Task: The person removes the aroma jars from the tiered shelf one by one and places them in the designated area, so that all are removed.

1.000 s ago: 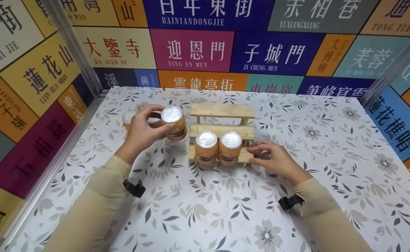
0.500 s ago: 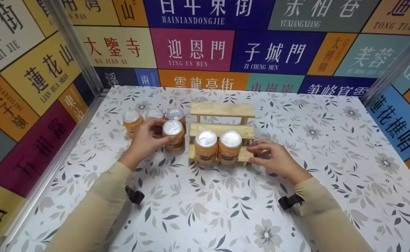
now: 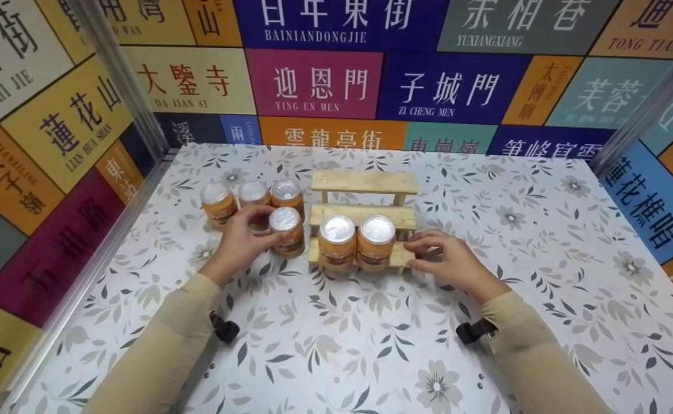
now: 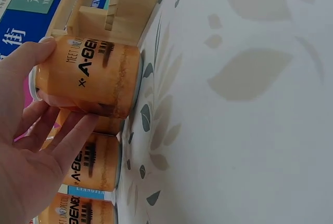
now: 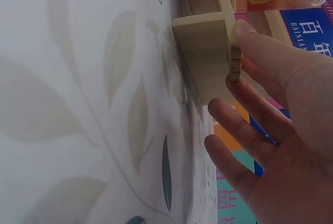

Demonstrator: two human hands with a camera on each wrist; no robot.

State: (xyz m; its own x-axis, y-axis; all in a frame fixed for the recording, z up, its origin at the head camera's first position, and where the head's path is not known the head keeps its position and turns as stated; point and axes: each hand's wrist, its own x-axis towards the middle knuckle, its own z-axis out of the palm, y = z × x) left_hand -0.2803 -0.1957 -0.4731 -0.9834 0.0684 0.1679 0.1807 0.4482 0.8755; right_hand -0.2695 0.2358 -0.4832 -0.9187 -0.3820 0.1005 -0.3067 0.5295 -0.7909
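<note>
My left hand (image 3: pixel 243 241) grips an orange can (image 3: pixel 288 233) with a silvery top, thumb on one side and fingers on the other. The can stands upright just left of a stepped wooden stand (image 3: pixel 365 183); its printed side faces the left wrist view. Two like cans, a left one (image 3: pixel 337 244) and a right one (image 3: pixel 376 244), sit side by side on the lowest step. My right hand (image 3: pixel 457 261) holds that step's right end with the thumb (image 5: pixel 244 31) and index finger, the other fingers extended below in the right wrist view.
Three more orange cans, a left one (image 3: pixel 218 204), a middle one (image 3: pixel 254 194) and a right one (image 3: pixel 287 195), stand in a row behind my left hand. A white floral cloth (image 3: pixel 336 356) covers the table. Panels with lettering (image 3: pixel 313 80) enclose its back and sides.
My left hand has brought its can toward the front edge and down, ahead of the row of three, which is now more visible. My right hand and the stand have stayed put.
</note>
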